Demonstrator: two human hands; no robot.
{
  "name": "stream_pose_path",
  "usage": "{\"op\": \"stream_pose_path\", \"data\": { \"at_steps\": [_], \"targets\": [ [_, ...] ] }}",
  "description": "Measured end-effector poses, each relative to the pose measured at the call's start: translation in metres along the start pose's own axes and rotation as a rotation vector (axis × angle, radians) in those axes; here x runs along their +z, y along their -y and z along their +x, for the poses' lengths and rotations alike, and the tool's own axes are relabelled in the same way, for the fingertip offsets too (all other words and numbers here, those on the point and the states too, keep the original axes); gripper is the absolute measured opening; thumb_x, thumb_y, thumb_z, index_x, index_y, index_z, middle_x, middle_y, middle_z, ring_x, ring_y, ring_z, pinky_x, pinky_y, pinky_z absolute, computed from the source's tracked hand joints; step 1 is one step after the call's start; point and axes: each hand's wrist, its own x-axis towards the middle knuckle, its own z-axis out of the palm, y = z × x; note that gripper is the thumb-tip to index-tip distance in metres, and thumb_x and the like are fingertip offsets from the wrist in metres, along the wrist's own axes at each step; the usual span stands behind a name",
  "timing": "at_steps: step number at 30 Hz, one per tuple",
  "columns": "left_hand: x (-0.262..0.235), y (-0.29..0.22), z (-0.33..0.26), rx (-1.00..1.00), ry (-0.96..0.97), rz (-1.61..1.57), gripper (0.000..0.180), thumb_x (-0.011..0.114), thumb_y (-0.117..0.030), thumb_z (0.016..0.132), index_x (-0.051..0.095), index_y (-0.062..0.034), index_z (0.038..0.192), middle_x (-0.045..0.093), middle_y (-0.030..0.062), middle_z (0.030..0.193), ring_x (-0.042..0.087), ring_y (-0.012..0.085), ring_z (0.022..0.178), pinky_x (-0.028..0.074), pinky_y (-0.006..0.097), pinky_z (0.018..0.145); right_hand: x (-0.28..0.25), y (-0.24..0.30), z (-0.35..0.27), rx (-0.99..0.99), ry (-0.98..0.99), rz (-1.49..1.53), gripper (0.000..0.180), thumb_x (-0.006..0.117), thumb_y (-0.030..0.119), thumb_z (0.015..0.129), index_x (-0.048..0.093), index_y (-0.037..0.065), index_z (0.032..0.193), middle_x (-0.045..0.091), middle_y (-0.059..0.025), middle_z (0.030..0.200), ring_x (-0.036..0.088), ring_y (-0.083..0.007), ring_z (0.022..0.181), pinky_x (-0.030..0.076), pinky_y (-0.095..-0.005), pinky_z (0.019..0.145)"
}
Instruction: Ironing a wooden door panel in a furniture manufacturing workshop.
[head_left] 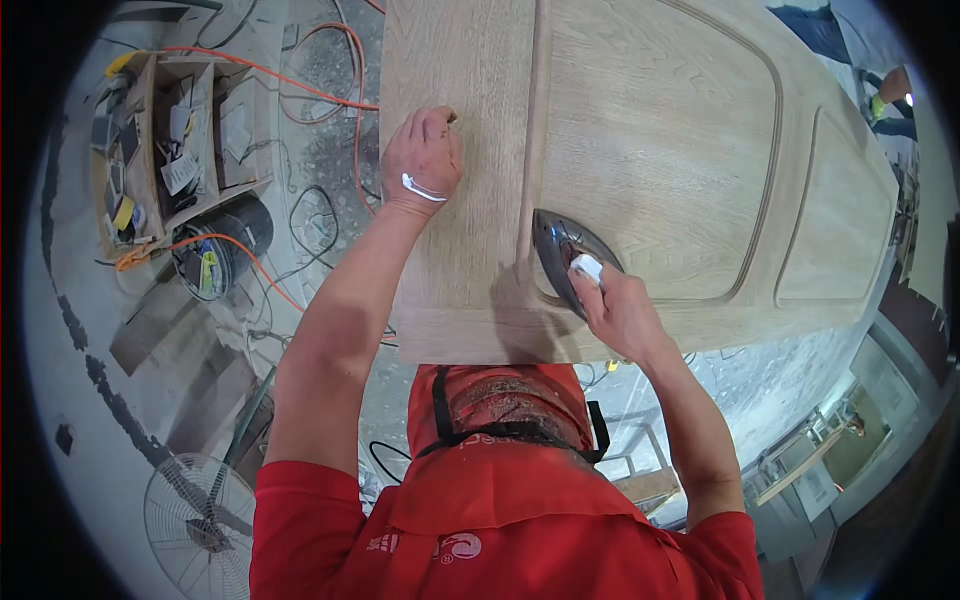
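A pale wood-grain door panel [640, 150] with carved, curved grooves lies flat before me. My right hand [628, 312] is wrapped round the white handle of a dark, pointed clothes iron [560, 250]. The iron stands on the panel, beside the long straight groove and across the lower corner of the framed field, its tip pointing away from me. On the panel's left border rests my left hand [425, 160], its fingers curled in. A small dark bit shows at its fingertips, too small to name. A white band crosses the left wrist.
A wooden compartment box [212, 130] of tools and papers stands at the left, beside a black bucket [235, 250]. Orange hoses [270, 70] and cables trail over the floor. A wire-cage fan [200, 530] is at lower left. Another person's arm [890, 88] shows at far right.
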Motion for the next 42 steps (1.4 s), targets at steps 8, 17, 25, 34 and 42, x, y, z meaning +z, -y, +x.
{"op": "stream_pose_path", "data": {
  "at_steps": [8,17,25,34,42],
  "targets": [
    [-0.001,-0.002,-0.002,0.0,0.004,0.003,0.025,0.068,-0.011,0.094,0.061,-0.0066,0.118,0.066,0.0145,0.102,0.069,0.035,0.096,0.057,0.045,0.083,0.01,0.003,0.002,0.107,-0.004,0.163,0.032,0.062,0.028,0.112,0.07,-0.003,0.116,0.072,-0.0302,0.095,0.072,-0.0505,0.087,0.057,-0.0476,0.074],
    [0.001,0.005,-0.002,0.009,-0.003,-0.018,0.027,0.069,-0.009,0.092,0.062,-0.0062,0.118,0.066,0.0145,0.103,0.069,0.0362,0.096,0.057,0.046,0.083,0.019,0.0,0.008,0.016,-0.032,0.152,0.035,0.061,0.031,0.111,0.07,-0.002,0.115,0.072,-0.0323,0.095,0.071,-0.0531,0.091,0.057,-0.0535,0.077],
    [0.009,-0.012,0.004,-0.061,0.123,0.073,0.027,0.069,-0.008,0.092,0.07,-0.0059,0.118,0.072,0.0179,0.107,0.07,0.0398,0.102,0.057,0.05,0.088,0.021,-0.023,0.0,-0.004,-0.068,0.101,0.028,0.061,0.029,0.11,0.071,0.003,0.112,0.074,-0.0267,0.094,0.071,-0.0491,0.085,0.057,-0.0537,0.075],
    [0.006,-0.006,-0.014,-0.091,0.08,-0.034,0.025,0.061,-0.001,0.096,0.061,0.0008,0.121,0.064,0.0218,0.111,0.064,0.0446,0.107,0.052,0.052,0.092,0.02,-0.007,0.004,-0.094,-0.161,0.085,0.057,0.05,0.047,0.112,0.071,-0.001,0.092,0.072,-0.031,0.08,0.07,-0.0539,0.08,0.055,-0.0611,0.077],
    [0.009,-0.005,-0.004,-0.051,0.077,0.004,0.025,0.06,-0.002,0.095,0.06,0.0024,0.12,0.063,0.0221,0.11,0.064,0.0443,0.105,0.051,0.052,0.092,0.017,-0.019,0.019,-0.175,-0.105,0.078,0.047,0.049,0.045,0.114,0.066,0.003,0.101,0.071,-0.0302,0.086,0.07,-0.0532,0.085,0.054,-0.0607,0.076]
  ]
}}
